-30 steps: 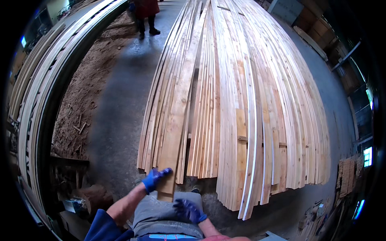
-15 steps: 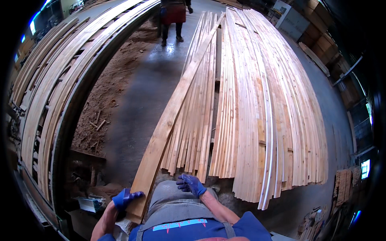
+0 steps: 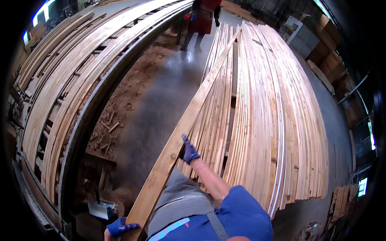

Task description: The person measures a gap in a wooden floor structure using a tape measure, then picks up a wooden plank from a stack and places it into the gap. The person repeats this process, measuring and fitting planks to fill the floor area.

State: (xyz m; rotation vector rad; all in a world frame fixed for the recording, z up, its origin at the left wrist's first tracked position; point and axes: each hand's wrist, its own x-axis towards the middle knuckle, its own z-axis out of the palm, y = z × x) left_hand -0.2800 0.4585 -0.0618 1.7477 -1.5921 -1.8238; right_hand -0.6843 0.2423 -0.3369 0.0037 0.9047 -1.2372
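Observation:
A long pale wooden plank [image 3: 189, 120] runs from the bottom of the picture up over the pile of planks [image 3: 265, 100] on the floor, lying at an angle to it. My left hand [image 3: 120, 227], in a blue glove, grips the plank's near end at the bottom edge. My right hand [image 3: 189, 152], also blue-gloved, holds the plank's right edge farther up, just left of the pile. At the far end of the plank stands another person [image 3: 201, 20] in red.
On the left a long rack [image 3: 68, 88] carries more planks along a curved metal rail. Sawdust and wood scraps [image 3: 120, 116] cover the floor beside it. A grey concrete aisle [image 3: 169, 92] runs between rack and pile. Stacked boxes [image 3: 329, 48] stand far right.
The plank has swung left off the pile and its near end has come up toward me. My left hand went down to the near end; my right hand reached forward onto the plank.

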